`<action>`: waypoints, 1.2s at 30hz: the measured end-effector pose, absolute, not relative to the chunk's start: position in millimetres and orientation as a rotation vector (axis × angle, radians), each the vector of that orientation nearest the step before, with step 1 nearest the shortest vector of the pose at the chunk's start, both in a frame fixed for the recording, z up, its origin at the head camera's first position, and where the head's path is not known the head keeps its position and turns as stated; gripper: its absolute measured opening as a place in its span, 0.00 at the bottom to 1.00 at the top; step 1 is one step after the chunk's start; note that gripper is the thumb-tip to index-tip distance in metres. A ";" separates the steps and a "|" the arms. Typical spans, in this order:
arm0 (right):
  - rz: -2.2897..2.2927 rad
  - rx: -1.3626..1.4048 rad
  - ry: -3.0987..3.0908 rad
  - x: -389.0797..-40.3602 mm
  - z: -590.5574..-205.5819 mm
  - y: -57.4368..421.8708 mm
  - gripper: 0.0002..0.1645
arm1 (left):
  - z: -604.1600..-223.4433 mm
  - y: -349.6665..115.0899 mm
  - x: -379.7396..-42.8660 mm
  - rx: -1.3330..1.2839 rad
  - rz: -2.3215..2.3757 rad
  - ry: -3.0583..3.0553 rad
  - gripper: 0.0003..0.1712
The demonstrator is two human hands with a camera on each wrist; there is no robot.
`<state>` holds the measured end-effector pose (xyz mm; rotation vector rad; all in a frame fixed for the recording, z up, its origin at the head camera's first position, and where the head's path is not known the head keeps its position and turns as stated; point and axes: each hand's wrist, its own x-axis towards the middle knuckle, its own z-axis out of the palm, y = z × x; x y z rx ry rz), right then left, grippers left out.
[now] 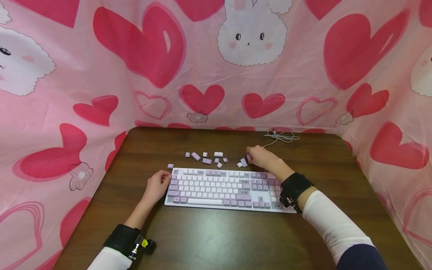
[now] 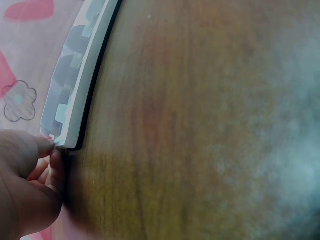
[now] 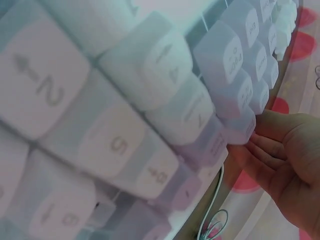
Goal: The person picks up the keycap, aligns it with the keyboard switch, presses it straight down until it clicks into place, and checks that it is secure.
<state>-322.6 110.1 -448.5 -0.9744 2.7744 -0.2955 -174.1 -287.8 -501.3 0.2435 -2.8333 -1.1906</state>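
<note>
A white and lilac keyboard (image 1: 206,201) lies on the brown table, with several bare switch spots among its keys. My left hand (image 1: 158,186) grips the keyboard's left edge; in the left wrist view its thumb (image 2: 42,146) and forefinger meet at the corner. Beyond the keyboard's back edge, my right hand (image 1: 261,156) pinches a purple keycap (image 1: 249,158) at its fingertips. Another purple keycap (image 1: 243,162) and a small white one (image 1: 239,165) lie just beside it. In the right wrist view, the keyboard's keys (image 3: 175,100) hide the fingertips of the right hand (image 3: 290,160).
Several loose lilac and white keycaps, among them a long white one (image 1: 218,154) and a lilac one (image 1: 207,161), lie scattered behind the keyboard. One keycap (image 1: 170,166) sits near its back left corner. A bundled white cable (image 1: 281,136) lies at the back. Pink heart-patterned cloth (image 1: 236,75) surrounds the table (image 1: 209,240).
</note>
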 end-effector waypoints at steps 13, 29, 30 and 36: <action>-0.518 -0.992 2.774 -300.9 -436.0 145.3 0.16 | -502.0 -284.6 -174.8 0.243 -1.191 -2.846 0.11; -0.557 -0.888 2.798 -247.6 -422.8 216.2 0.14 | -503.5 -286.2 -175.9 0.218 -1.205 -2.835 0.12; -0.561 -0.887 2.800 -244.2 -422.4 220.8 0.14 | -503.3 -286.5 -175.8 0.216 -1.200 -2.833 0.12; -0.602 -0.827 2.764 -224.3 -423.1 240.3 0.16 | -501.0 -288.7 -175.8 0.209 -1.174 -2.835 0.12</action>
